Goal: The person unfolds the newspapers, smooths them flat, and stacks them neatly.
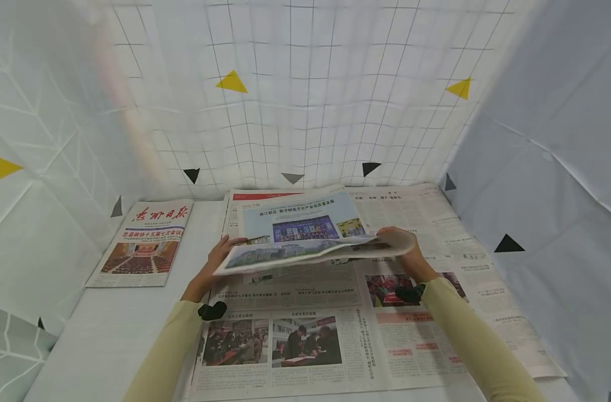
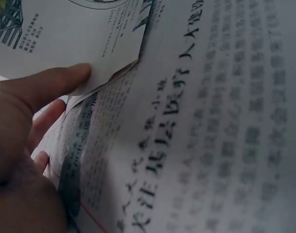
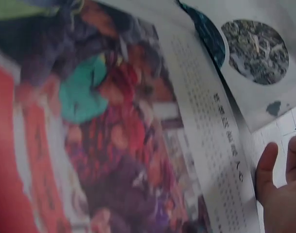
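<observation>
A folded newspaper sheet (image 1: pixel 300 250) spans the space between both hands, tilted over other newspapers spread beneath it. At its left end my left hand (image 1: pixel 217 259) grips the paper. The left wrist view shows the thumb (image 2: pixel 56 85) lying on the page and the other fingers behind it. My right hand (image 1: pixel 410 257) is at the right end, partly covered by the blurred paper. In the right wrist view its thumb (image 3: pixel 267 167) stands beside the page edge, apart from the raised fingers (image 3: pixel 294 158), with nothing pinched between them.
Spread newspapers (image 1: pixel 305 385) cover the middle and right of the white table (image 1: pixel 119 335). A separate folded newspaper (image 1: pixel 143 245) with a red title lies at the left. White patterned cloth (image 1: pixel 305 111) encloses the back and sides.
</observation>
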A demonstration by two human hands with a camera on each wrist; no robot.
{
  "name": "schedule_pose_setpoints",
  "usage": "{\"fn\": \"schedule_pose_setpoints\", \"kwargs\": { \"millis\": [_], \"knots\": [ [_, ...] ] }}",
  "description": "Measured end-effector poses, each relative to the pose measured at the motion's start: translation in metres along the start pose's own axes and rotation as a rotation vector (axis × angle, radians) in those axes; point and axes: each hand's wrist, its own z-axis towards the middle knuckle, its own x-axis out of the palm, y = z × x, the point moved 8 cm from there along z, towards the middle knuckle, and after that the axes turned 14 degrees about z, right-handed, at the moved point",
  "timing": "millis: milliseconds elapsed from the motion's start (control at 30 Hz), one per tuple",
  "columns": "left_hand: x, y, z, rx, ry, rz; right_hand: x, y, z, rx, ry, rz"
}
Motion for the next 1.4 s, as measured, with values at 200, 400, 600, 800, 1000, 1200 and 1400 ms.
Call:
{"fn": "schedule_pose_setpoints", "kwargs": {
  "millis": [200, 400, 600, 800, 1000, 1200, 1400],
  "knots": [
    [0.002, 0.003, 0.0, -0.026, 0.062, -0.017, -0.004, -0.007, -0.001, 0.067, 0.08, -0.069],
    [0.0, 0.002, -0.001, 0.018, 0.05, -0.015, -0.007, -0.016, -0.002, 0.17, 0.094, -0.176],
    [-0.002, 0.0, -0.004, 0.05, 0.07, -0.099, -0.002, -0.019, 0.0, 0.183, 0.127, -0.202],
    [-0.001, 0.003, -0.007, 0.001, 0.139, -0.208, 0.004, -0.023, 0.001, 0.196, 0.194, -0.226],
    [0.002, 0.004, 0.0, -0.058, 0.135, -0.046, 0.015, -0.026, 0.001, 0.158, 0.302, -0.336],
    [0.009, -0.003, 0.002, -0.031, 0.16, 0.157, 0.027, -0.023, 0.001, 0.081, 0.383, -0.389],
    [0.014, -0.003, 0.004, -0.06, 0.184, 0.278, 0.038, -0.023, -0.005, 0.028, 0.443, -0.553]
  ]
}}
